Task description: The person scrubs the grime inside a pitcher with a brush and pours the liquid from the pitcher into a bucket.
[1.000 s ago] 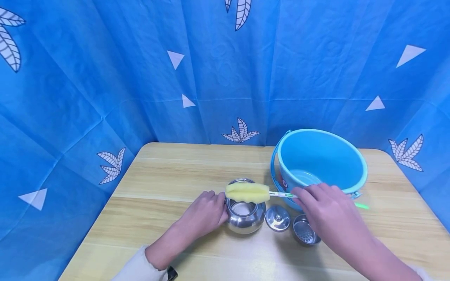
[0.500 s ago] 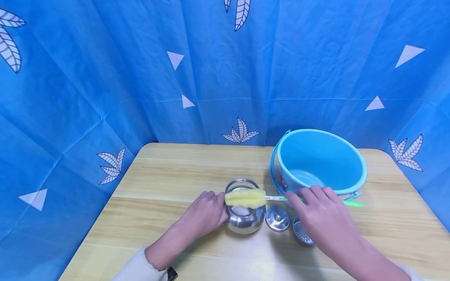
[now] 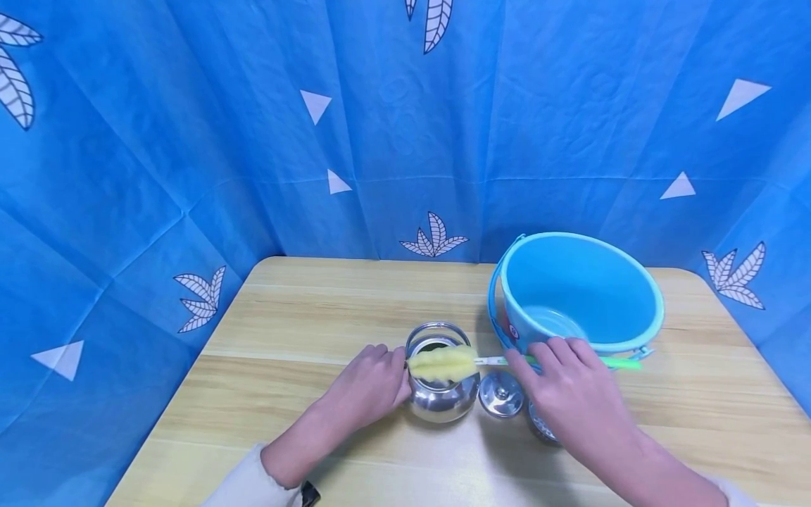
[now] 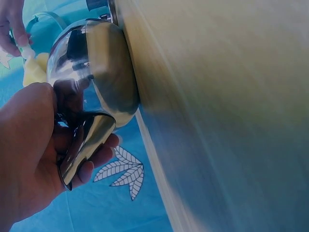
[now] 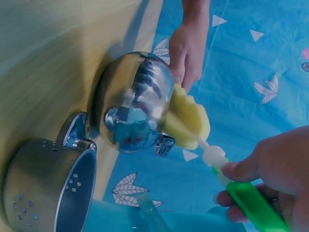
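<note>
My left hand (image 3: 367, 384) holds the shiny metal teapot (image 3: 437, 407) by its spout. In the left wrist view, thumb and fingers wrap around the spout (image 4: 89, 147). A sponge brush with a yellow head (image 3: 442, 363) lies sideways across the teapot's open mouth, mostly above the rim. My right hand (image 3: 573, 391) grips its green handle (image 5: 251, 205), thumb along the top in the right wrist view. The teapot stands upright on the table, its hoop handle (image 3: 437, 325) leaning toward the back. How far the sponge dips into the opening cannot be told.
The metal lid (image 3: 500, 394) lies right of the teapot. Beside it, partly under my right hand, stands a perforated metal strainer (image 5: 38, 188). A blue bucket (image 3: 654, 317) sits behind on the wooden table (image 3: 304, 303). Blue leaf-patterned curtain (image 3: 405, 127) encloses the back and sides.
My right hand has moved left and slightly down, bringing the brush lower over the teapot's mouth and covering more of the strainer. My left hand and the teapot have stayed put.
</note>
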A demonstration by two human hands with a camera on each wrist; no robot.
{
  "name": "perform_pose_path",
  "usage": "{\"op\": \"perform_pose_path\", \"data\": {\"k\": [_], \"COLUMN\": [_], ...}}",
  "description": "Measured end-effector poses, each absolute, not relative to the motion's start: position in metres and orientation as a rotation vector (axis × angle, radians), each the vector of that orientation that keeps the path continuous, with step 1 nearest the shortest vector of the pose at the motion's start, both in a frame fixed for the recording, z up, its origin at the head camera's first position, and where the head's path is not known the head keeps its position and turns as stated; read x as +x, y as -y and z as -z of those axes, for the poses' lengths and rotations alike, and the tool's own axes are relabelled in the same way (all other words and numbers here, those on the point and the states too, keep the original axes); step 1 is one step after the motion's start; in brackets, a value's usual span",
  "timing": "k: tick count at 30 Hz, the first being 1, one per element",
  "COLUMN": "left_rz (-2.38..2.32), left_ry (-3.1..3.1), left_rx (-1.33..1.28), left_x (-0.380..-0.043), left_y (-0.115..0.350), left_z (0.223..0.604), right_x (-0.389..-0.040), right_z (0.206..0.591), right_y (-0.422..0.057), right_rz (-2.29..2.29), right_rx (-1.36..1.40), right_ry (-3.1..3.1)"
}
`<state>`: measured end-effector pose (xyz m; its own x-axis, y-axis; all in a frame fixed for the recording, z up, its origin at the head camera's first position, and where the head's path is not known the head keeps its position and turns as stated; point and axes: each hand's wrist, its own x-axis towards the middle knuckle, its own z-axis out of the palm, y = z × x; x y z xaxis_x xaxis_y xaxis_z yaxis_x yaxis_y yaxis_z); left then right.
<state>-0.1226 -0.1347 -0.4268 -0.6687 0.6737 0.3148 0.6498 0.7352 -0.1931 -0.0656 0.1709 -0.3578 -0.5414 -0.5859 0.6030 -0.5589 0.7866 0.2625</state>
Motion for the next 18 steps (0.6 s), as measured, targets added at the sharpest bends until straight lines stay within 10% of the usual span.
{"op": "perform_pose_path", "data": {"k": [18], "left_rz": [-0.079], "left_ry": [2.543], "left_rx": [-1.022], "left_x": [-0.122], "left_y": [0.135], "left_z": [0.426], "right_x": [-0.074], "right_z": [0.349], "right_y": [-0.154], "right_rz": [0.285], "right_rx": [0.932], "right_ry": [2.222]}}
